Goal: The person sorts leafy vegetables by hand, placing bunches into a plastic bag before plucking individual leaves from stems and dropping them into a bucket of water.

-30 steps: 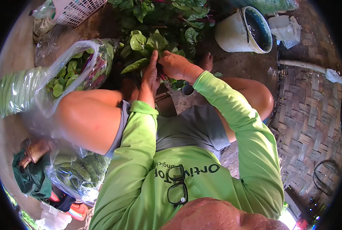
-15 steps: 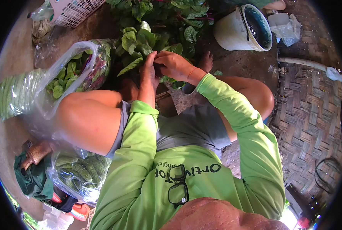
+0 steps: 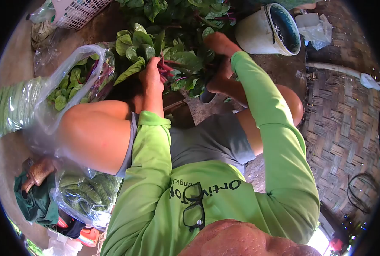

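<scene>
My left hand (image 3: 152,79) is closed round a bunch of Malabar spinach (image 3: 143,50), its broad green leaves pointing up and left and its reddish stem ends showing by my thumb. Farther right, my right hand (image 3: 220,44) reaches into the heap of leafy vines (image 3: 190,59) on the ground, close to the white bucket. Its fingers are blurred and partly lost among the leaves, so I cannot make out whether they grip anything. Left of my knee stands an open clear plastic bag (image 3: 72,83) with more leaves and purple stems inside.
A white bucket (image 3: 258,32) with dark liquid stands beyond my right hand. Bagged long green vegetables (image 3: 17,102) lie at the left, and another bag of green vegetables (image 3: 87,190) sits behind my left leg. A pink basket (image 3: 79,13) is at upper left; woven matting (image 3: 339,123) covers the right.
My right hand has left my left hand and moved right and away, into the heap of vines. The left hand keeps the bunch and has shifted slightly left, with red stems now exposed.
</scene>
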`<state>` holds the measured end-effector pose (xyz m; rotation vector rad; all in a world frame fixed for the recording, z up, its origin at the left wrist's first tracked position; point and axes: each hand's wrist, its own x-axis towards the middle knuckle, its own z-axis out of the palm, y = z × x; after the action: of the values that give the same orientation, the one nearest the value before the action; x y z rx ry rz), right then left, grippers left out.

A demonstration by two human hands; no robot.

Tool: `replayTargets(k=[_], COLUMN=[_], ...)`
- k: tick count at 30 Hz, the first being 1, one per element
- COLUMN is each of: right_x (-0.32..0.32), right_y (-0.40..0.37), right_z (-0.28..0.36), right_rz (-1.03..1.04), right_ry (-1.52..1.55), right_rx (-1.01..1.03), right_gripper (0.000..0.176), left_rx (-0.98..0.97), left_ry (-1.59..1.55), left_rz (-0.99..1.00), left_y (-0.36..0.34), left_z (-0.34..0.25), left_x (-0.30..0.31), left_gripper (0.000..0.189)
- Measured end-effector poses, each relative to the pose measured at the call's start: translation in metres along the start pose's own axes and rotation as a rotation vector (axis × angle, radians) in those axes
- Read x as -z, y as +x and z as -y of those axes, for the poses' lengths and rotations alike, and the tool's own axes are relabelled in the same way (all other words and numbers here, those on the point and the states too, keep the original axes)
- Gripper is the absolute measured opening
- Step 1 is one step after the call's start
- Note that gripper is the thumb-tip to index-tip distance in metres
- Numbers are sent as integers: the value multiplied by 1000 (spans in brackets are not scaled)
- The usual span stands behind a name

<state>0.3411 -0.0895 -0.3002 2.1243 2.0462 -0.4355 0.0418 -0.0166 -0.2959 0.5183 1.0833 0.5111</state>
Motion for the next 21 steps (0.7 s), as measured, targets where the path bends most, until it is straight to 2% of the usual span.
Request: replayTargets(k=[1, 4, 7, 10, 12, 16, 19, 21], right_x=[-28, -113, -136, -130, -136, -127, -110, -91], right_y=[3, 1, 2, -6, -6, -11, -8, -6], right_z=[-14, -31, -11, 25, 38, 44, 34, 18], right_rz=[90, 138, 131, 131, 53, -31, -21, 106], right_ry=[-268, -455, -180, 430, 431, 507, 407, 502], right_rx=[120, 197, 153, -317, -401, -517, -394, -138], right_gripper=[24, 17, 17, 21, 25, 30, 29, 27], left_rx=[-19, -74, -68, 48, 87, 96, 51, 41], left_ry=[36, 162, 225, 115, 51, 144, 138, 123], left_rz=[-31, -153, -162, -103, -73, -77, -89, -90], left_y=[0, -7, 0, -5, -6, 2, 2, -1], left_z=[-4, -6, 1, 5, 6, 10, 10, 7], left_x=[0, 1, 10, 7, 3, 7, 7, 3], left_gripper=[23, 25, 25, 20, 18, 19, 19, 17])
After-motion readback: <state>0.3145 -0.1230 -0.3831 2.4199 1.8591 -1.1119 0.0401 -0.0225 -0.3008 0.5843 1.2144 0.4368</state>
